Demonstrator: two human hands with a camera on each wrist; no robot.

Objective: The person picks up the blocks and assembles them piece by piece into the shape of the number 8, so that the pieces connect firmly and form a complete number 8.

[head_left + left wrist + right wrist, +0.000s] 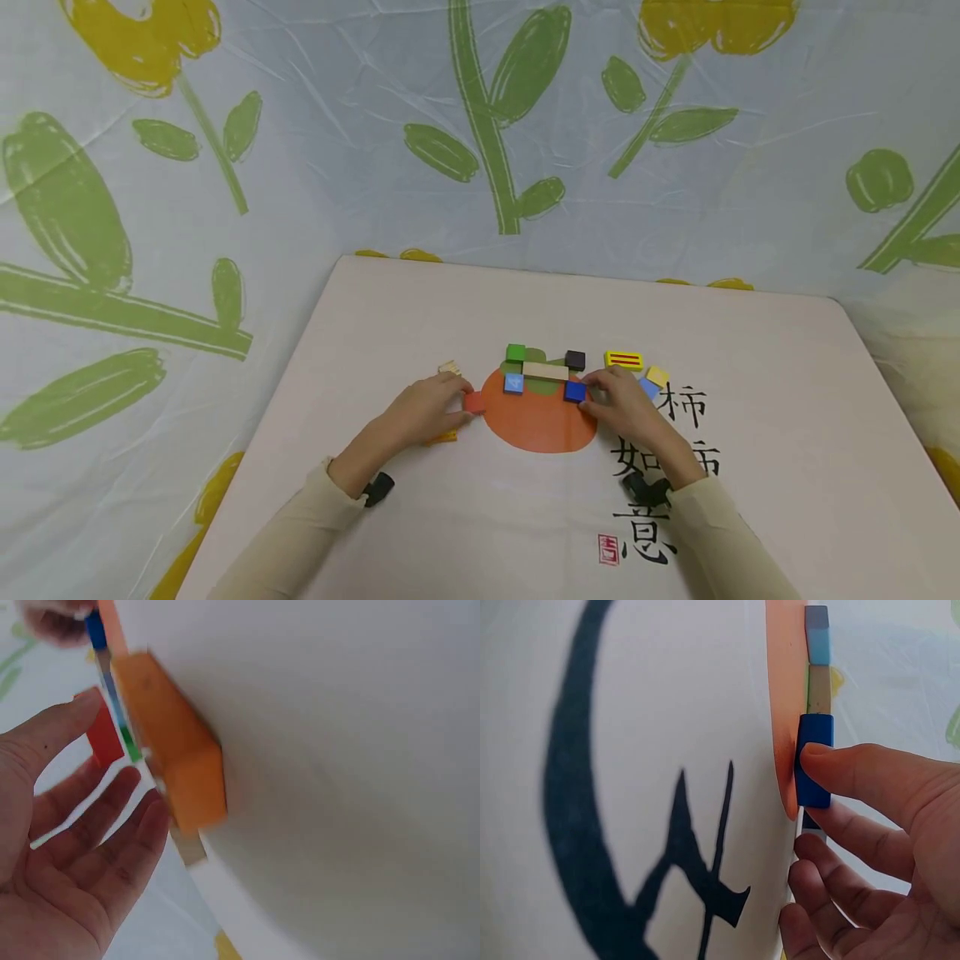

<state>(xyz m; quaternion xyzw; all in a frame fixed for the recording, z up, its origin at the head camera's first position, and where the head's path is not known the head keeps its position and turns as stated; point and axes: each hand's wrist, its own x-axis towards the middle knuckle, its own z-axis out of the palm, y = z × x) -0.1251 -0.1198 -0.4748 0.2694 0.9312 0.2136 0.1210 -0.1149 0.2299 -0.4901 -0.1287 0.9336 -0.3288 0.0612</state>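
Note:
My left hand (423,410) pinches a red block (474,402) between thumb and fingers, at the left edge of a printed orange fruit (540,429). In the right wrist view, the thumb and index finger of my right hand (877,847) grip a dark blue block (814,761). That block sits near the right end of a pale wooden bar (545,372). Around the bar are a green block (515,353), a light blue block (513,384) and a black block (575,360). An orange block (176,750) lies beside my left hand.
A pale wooden piece (449,367) lies beyond my left hand. Past my right hand are a yellow block with red stripes (623,360), a plain yellow block (657,376) and a blue piece (648,387). Black characters (684,406) are printed on the pale tabletop (810,433).

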